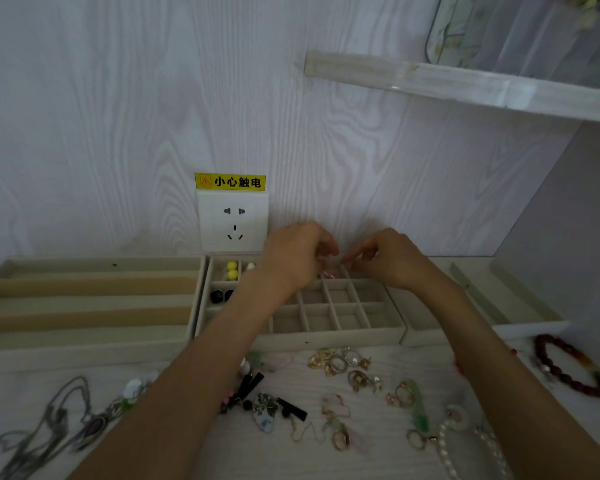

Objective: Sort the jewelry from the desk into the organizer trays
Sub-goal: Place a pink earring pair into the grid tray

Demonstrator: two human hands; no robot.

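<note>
A small pale pink piece, blurred and barely showing, is hanging between both hands over the back row of the compartment tray. The left hand and right hand are curling their fingers toward each other and seem to be pinching it, though what each is actually gripping is too small to tell. Judging from here, a slip could be dropping it into the wrong cell or behind the tray against the wall. Yellow beads are sitting in a far cell; rings, a red bracelet and a grey necklace are waiting on the table.
</note>
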